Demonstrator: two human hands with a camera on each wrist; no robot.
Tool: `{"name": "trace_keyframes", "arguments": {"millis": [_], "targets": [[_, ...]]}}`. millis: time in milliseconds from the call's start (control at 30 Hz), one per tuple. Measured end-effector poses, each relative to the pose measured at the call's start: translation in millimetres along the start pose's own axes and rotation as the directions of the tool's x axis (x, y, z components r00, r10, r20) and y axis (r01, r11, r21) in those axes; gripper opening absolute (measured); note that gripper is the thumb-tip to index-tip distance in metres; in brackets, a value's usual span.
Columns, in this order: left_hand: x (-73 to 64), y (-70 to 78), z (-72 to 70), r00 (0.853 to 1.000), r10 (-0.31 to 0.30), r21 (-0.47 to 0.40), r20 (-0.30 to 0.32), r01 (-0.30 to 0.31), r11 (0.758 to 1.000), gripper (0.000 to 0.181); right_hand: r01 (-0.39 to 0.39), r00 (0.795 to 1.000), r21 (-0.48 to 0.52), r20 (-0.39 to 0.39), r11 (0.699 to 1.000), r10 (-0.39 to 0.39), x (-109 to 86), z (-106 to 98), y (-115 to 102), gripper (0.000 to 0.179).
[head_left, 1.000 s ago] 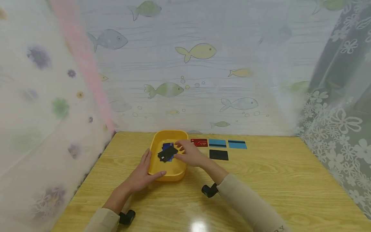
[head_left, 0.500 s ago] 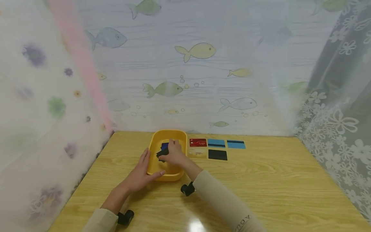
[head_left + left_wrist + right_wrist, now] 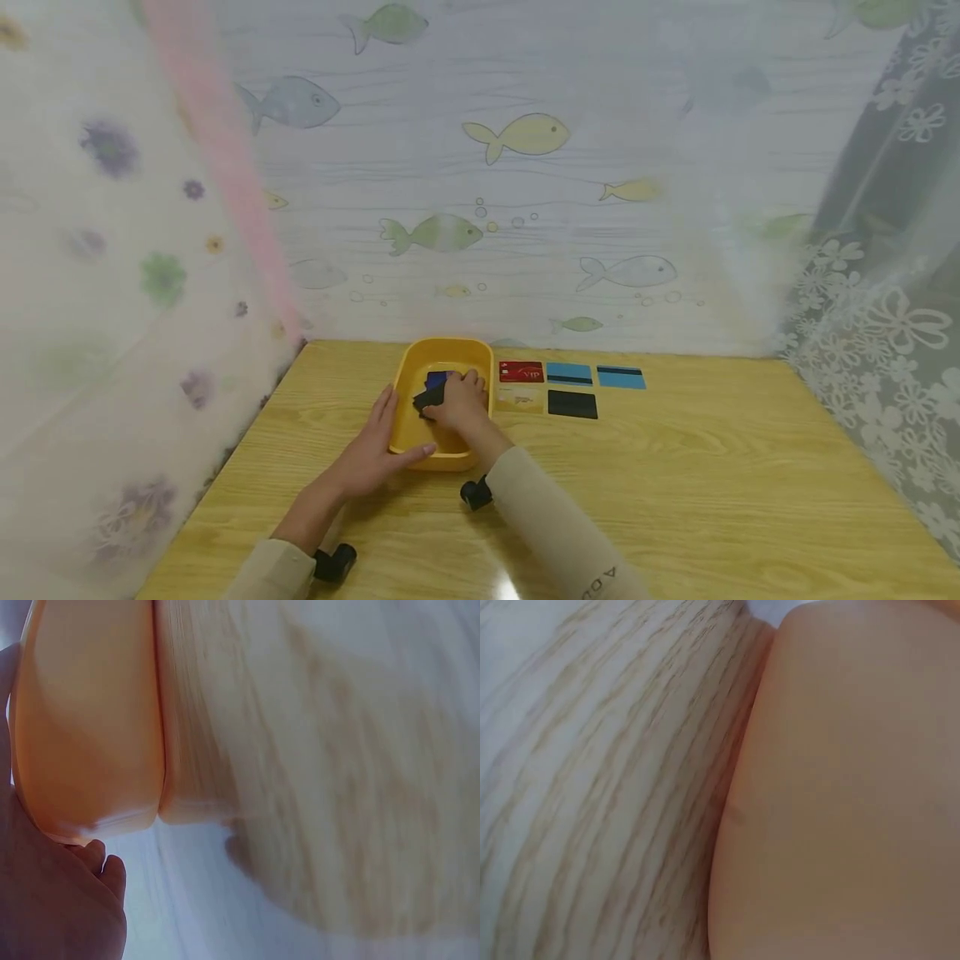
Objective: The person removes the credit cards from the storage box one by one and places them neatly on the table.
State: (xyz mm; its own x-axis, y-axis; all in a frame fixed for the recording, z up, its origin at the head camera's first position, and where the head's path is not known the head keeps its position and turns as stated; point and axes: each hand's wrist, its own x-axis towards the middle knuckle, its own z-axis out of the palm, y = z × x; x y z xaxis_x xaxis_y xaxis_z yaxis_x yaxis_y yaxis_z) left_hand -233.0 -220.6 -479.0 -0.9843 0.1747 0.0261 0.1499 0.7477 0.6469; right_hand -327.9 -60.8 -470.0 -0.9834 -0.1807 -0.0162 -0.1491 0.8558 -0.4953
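Dark card (image 3: 427, 398) lies in the yellow tray (image 3: 450, 456), overlapping a deep-blue card (image 3: 437, 378). The right hand (image 3: 462, 404) reaches over the tray's right side, fingers bent and thumb at the dark card; its own back hides the contact, so I cannot tell whether it grips. The left hand (image 3: 367, 446) is spread wide, fingers along the left wall and thumb at the near rim, bracing rather than clutching.

On the table (image 3: 720, 467) to the right are 5 cards: red (image 3: 521, 372) and 2 blue in the far row, pale (image 3: 520, 401) and black (image 3: 573, 404) in the near row.

Picking out 1 card calls for pinching its edge, thumb opposite fingertips, and sliding it off the pile with the tray held steady.
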Motion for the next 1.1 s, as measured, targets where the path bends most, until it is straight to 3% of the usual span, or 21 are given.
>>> {"name": "trace_keyframes", "arguments": {"millis": [367,667,900,1100], "targets": [[1.3,1.4,-2.8,1.0,-0.002,0.015,-0.009,0.003,1.0,0.121,-0.018,0.999,-0.03,-0.046,0.999,0.016,1.9,0.4,-2.8,0.08],[1.1,1.0,-2.1,1.0,-0.011,0.021,-0.012,0.011,1.0,0.122,-0.018,0.998,-0.008,-0.061,1.0,0.017,3.6,-0.4,-2.5,0.061],[1.1,-0.2,0.6,1.0,-0.014,0.005,-0.002,0.014,1.0,0.122,-0.012,1.0,-0.056,-0.021,0.998,0.011,-1.7,1.3,-0.4,0.08],[0.0,1.8,0.4,1.0,-0.012,0.014,-0.001,0.012,1.0,0.121,-0.034,0.999,-0.033,-0.025,0.999,0.033,-0.8,2.6,0.0,0.083]]}}
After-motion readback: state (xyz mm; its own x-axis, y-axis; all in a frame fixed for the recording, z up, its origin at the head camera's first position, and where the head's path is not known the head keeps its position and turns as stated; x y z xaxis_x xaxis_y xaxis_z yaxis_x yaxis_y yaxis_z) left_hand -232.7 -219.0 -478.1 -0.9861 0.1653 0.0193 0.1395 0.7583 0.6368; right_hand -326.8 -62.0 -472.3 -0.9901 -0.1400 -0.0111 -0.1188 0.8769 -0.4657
